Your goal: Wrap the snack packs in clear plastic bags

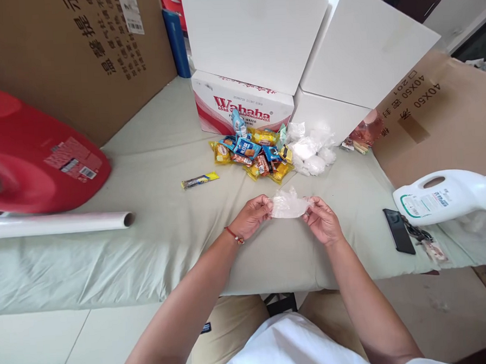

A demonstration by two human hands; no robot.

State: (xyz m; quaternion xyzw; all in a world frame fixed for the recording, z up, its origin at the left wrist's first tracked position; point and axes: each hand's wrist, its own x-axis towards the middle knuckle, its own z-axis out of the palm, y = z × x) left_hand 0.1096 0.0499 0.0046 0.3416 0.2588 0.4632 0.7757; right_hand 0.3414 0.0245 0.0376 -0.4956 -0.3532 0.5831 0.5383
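Observation:
A small clear plastic bag (290, 205) is stretched between my two hands, just above the cloth. My left hand (253, 215), with a red string bracelet at the wrist, pinches its left end. Its right end is pinched by my right hand (323, 220). Beyond the bag lies a pile of wrapped snacks (247, 148) in blue, yellow and red packets. Touching the pile's right side is a heap of crumpled clear plastic bags (312, 148). One slim yellow and dark packet (200, 180) lies apart, left of my hands.
A white and red Wahaha carton (242, 103) stands behind the snacks, with white boxes (255, 34) above it. At left are a red jug (38, 154) and a white roll (58, 224). A phone (399, 231) and a white detergent bottle (451, 195) lie at right.

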